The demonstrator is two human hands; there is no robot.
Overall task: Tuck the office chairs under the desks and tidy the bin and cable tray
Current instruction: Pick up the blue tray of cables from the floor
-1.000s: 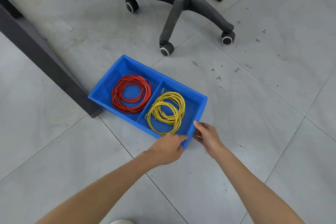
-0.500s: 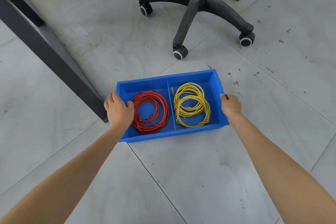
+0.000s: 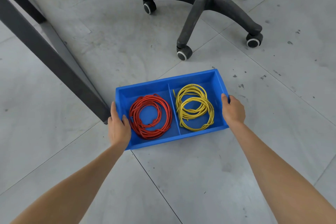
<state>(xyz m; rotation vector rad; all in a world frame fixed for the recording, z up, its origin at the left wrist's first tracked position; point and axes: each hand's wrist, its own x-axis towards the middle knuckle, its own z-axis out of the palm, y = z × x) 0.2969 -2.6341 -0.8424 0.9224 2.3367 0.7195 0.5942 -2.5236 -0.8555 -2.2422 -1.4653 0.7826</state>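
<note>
We look down at a blue cable tray [image 3: 189, 78], a shallow rectangular plastic bin with straight walls and one thin divider splitting it into two compartments. The left compartment holds a red cable coil [image 3: 150, 116], wound loosely in many turns and filling most of that bay; the right compartment holds a yellow cable coil [image 3: 194, 107], laid as two overlapping loops with a loose end poking up near the divider. The tray sits low over the grey tiled floor [image 3: 190, 174], in the middle of our view; whether it rests on the tiles or is lifted slightly we cannot tell. Our left hand [image 3: 118, 127] grips the left short wall, thumb hooked inside the rim beside the red coil, fingers down the outer face. Our right hand [image 3: 232, 109] grips the right short wall, thumb over the rim and fingers curled around the outside. So the tray lies between both hands, held at its two ends, arms reaching forward on either side. Its long axis runs left to right across our view, the right end angled a little farther away than the left. A dark desk leg [image 3: 45, 54] slants down to a foot just beside the tray's left end, and an office chair base [image 3: 205, 3] with castors stands beyond the far wall, apart from it.
</note>
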